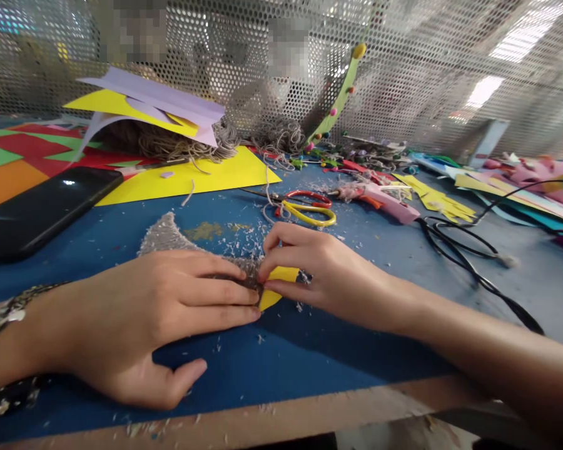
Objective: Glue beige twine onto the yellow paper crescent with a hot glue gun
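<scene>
A curved, pointed piece (167, 234) with grey yarn over its left part lies on the blue table. Its right part is bare yellow paper (284, 274). My left hand (164, 312) rests flat across the piece, fingers stretched toward the right and thumb spread on the table. My right hand (304, 265) pinches at the border between grey yarn and yellow paper, its fingertips close to those of my left hand. Whatever is between the pinched fingertips is too small to make out. Behind the right hand lie scissors (309, 209) with red and yellow handles.
A black phone (51, 206) lies at left, near yellow paper (192, 178) and a grey yarn heap (169, 142). A pink glue gun (380, 197) and black cable (469, 262) are at right. Perforated metal mesh (403, 75) stands behind. Paper scraps litter the table.
</scene>
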`<state>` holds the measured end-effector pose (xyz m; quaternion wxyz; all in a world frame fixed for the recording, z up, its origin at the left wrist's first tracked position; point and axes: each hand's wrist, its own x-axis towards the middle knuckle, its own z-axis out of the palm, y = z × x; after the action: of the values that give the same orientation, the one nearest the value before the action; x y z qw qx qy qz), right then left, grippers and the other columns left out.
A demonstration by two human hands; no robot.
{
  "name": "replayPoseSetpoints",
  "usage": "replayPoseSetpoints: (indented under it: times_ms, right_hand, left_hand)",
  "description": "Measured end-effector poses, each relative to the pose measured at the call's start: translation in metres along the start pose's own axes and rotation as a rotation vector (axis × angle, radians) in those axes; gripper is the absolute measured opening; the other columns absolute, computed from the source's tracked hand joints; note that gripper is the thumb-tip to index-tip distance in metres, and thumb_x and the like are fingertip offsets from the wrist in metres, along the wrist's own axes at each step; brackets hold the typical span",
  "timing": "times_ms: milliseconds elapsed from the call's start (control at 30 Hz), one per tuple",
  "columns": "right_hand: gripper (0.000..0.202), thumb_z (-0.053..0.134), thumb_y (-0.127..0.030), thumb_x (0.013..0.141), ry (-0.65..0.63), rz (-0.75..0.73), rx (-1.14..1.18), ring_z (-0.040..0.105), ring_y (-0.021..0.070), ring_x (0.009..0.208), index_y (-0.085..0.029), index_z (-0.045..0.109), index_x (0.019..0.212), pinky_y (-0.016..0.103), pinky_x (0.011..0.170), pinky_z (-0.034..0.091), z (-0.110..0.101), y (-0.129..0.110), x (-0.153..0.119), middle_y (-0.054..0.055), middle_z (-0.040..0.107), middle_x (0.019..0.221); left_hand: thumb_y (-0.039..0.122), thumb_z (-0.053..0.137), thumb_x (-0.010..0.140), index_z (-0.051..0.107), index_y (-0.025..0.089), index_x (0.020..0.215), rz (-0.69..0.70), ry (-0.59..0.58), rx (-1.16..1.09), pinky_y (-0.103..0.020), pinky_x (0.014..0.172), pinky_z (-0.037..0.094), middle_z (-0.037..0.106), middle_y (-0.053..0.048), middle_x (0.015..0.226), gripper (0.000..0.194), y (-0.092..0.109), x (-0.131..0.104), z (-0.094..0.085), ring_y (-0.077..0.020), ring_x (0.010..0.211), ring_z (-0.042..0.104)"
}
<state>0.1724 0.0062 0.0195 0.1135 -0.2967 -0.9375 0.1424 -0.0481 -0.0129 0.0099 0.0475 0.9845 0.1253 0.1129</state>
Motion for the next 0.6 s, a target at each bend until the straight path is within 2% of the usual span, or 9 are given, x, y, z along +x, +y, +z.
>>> replayPoseSetpoints:
  times_ms: [133,233,400,600]
  right_hand:
    - [0.019,0.04,-0.02,0.085,-0.02,0.0,-0.078,0.047,0.0097,0.069,-0.014,0.058,0.082,0.023,0.065,0.041,0.002,-0.005,0.0,0.006,0.05,0.089]
    - [0.017,0.039,-0.019,0.085,0.0,-0.005,-0.025,0.047,0.0097,0.071,-0.014,0.056,0.082,0.023,0.066,0.041,0.003,-0.004,0.001,0.006,0.049,0.089]
    - [0.01,0.042,-0.014,0.081,0.111,0.046,0.081,0.044,0.0086,0.071,-0.014,0.049,0.075,0.021,0.067,0.038,0.004,0.004,0.005,0.003,0.048,0.082]
    - [0.008,0.042,-0.014,0.078,0.234,0.169,0.121,0.041,0.0077,0.064,-0.016,0.045,0.071,0.021,0.059,0.035,0.001,0.009,0.008,0.001,0.049,0.074]
  left_hand:
    - [0.02,0.05,0.069,0.048,0.015,0.119,0.007,0.009,0.023,-0.03,0.102,0.032,0.055,-0.003,0.12,0.05,0.0,0.0,0.0,-0.0192,0.117,0.042]
    - [0.019,0.051,0.068,0.049,0.015,0.119,0.002,0.007,0.024,-0.03,0.101,0.033,0.055,-0.002,0.12,0.051,0.0,0.0,0.0,-0.019,0.116,0.043]
    - [0.02,0.051,0.068,0.049,0.015,0.119,-0.001,-0.002,0.017,-0.032,0.099,0.036,0.054,-0.002,0.121,0.051,-0.001,0.0,0.0,-0.0203,0.113,0.046]
    - [0.02,0.051,0.068,0.049,0.015,0.119,0.001,0.018,0.014,-0.034,0.098,0.038,0.056,-0.003,0.119,0.051,-0.001,0.0,0.001,-0.022,0.113,0.047]
